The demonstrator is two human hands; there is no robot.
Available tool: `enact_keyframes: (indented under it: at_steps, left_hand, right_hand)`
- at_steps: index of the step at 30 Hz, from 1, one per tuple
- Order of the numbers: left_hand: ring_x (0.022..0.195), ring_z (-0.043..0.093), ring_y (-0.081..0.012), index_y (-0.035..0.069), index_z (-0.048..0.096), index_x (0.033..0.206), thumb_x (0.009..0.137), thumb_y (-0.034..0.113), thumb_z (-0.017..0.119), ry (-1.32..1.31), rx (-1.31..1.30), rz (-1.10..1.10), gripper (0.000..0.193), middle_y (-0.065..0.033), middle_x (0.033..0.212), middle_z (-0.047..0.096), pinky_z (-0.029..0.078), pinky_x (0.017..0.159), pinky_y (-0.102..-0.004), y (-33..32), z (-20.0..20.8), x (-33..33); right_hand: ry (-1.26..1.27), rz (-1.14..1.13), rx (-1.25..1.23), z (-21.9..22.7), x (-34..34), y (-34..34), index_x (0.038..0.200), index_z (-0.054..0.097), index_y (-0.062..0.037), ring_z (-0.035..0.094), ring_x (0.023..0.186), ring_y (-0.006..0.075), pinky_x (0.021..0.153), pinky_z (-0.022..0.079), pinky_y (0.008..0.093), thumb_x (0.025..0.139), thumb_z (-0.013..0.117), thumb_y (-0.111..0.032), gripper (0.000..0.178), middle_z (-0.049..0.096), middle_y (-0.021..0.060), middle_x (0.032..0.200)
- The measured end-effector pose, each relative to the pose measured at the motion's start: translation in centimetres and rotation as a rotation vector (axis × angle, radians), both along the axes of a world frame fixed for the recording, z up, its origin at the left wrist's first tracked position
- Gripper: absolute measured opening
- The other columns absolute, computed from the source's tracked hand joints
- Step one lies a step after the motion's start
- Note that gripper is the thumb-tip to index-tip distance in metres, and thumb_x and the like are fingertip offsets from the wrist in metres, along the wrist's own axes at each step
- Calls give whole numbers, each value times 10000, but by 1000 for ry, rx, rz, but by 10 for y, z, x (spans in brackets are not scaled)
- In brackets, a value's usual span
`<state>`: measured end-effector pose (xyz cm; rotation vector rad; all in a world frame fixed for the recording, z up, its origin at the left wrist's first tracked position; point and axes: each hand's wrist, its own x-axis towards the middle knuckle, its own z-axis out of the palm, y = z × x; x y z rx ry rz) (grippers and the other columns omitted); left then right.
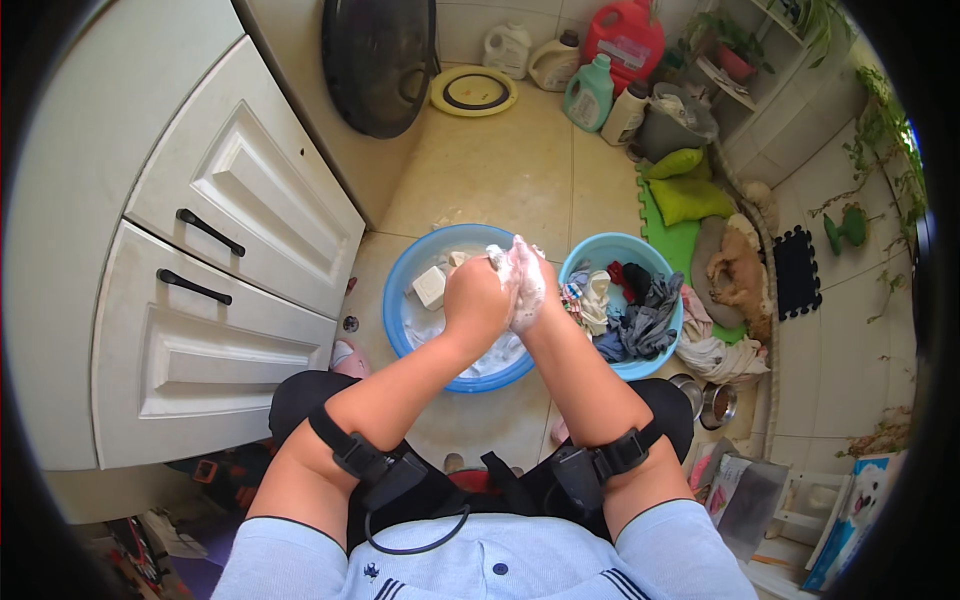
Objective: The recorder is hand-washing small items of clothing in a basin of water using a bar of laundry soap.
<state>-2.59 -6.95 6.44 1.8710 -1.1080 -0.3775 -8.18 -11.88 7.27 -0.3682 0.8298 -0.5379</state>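
Observation:
My left hand [474, 300] and my right hand [530, 293] press together above a blue basin [396, 328]. Both are closed, with thick white lather [523, 285] over the right fingers and palm. Whatever is between them is mostly hidden; only a small greyish-white bit shows at the top of the left fist. Inside the basin, left of my hands, lies a white block like a bar of soap [430, 288]. Wet white fabric [492, 358] and suds fill the lower part of that basin.
A light-blue tub [673, 350] of crumpled clothes [640, 318] stands close on the right. Beyond are detergent bottles [590, 92], a yellow collapsible basin [474, 90] and a dog [737, 268] lying by green mats. White cabinet doors [225, 330] line the left; metal bowls [718, 405] sit right.

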Motion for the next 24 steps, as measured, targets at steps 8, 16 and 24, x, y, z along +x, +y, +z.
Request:
enact_keyframes:
  at_steps: [8, 16, 24]
  left_hand:
    - [548, 537, -346, -34, 540, 604, 829, 346, 511, 105, 18, 27, 442, -202, 570, 538, 405, 531, -409, -14, -16, 49]
    - [612, 469, -83, 63, 541, 761, 820, 370, 578, 743, 22, -44, 315, -1, 683, 537, 379, 554, -233, 1, 17, 75]
    - [549, 487, -81, 37, 549, 782, 753, 213, 668, 505, 19, -402, 214, -10, 699, 556, 392, 495, -231, 10, 23, 77]
  right_hand:
    - [4, 111, -96, -5, 6, 21, 1027, 510, -130, 513, 619, 120, 461, 362, 269, 891, 399, -383, 308, 542, 1, 779]
    - [-567, 265, 112, 6, -24, -18, 907, 549, -80, 558, 544, 114, 338, 356, 184, 867, 471, -386, 319, 613, 26, 766]
    - [-407, -28, -165, 14, -38, -30, 905, 537, -90, 558, 849, 127, 772, 450, 268, 845, 547, -184, 113, 576, 8, 875]
